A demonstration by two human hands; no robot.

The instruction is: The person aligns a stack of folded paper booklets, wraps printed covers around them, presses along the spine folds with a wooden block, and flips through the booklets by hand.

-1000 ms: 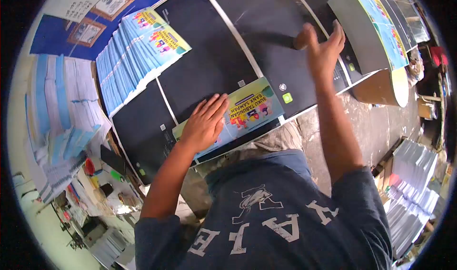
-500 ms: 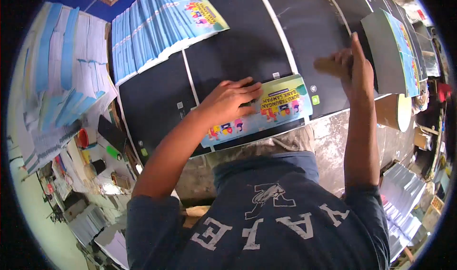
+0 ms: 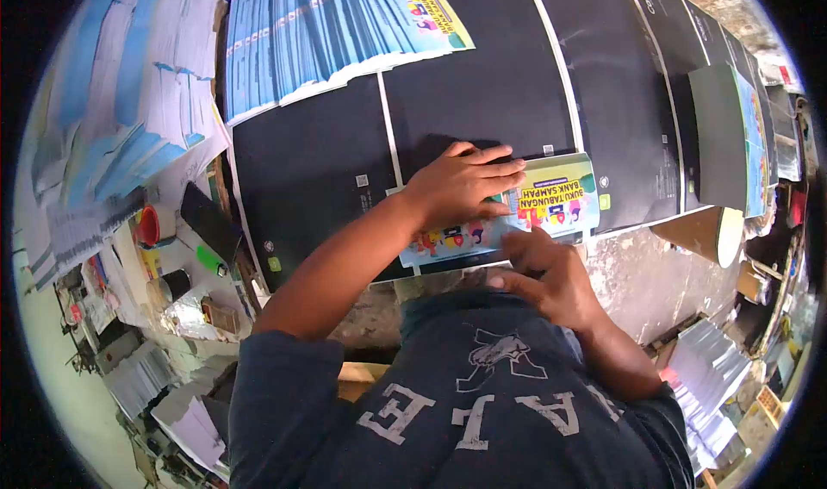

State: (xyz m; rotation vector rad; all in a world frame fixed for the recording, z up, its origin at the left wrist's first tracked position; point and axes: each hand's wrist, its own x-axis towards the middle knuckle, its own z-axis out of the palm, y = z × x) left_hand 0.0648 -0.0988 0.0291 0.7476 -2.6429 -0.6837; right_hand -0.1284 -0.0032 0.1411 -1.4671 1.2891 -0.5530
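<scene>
A printed booklet cover [image 3: 564,198] in light blue and green, with cartoon figures and "BUKU TABUNGAN BANK SAMPAH", lies along the front edge of the black-covered table [image 3: 465,101]. My left hand [image 3: 461,187] rests flat on its middle, fingers stretched towards the right. Below it, my right hand [image 3: 556,278] is closed at the cover's near edge, with the fingers bent and the thumb pointing left. Whatever sits between those fingers is hidden.
A fanned row of blue booklets [image 3: 301,37] lies at the back left. To the right stands a stack of covers [image 3: 728,136]. Tall paper piles [image 3: 129,84] rise on the left, near a red cup [image 3: 148,226] and a green object [image 3: 209,259]. More paper stacks [image 3: 711,360] sit lower right.
My right hand has come from above the table's right side down and left to the cover's near edge. My left hand still lies on the cover. The whole view has shifted slightly.
</scene>
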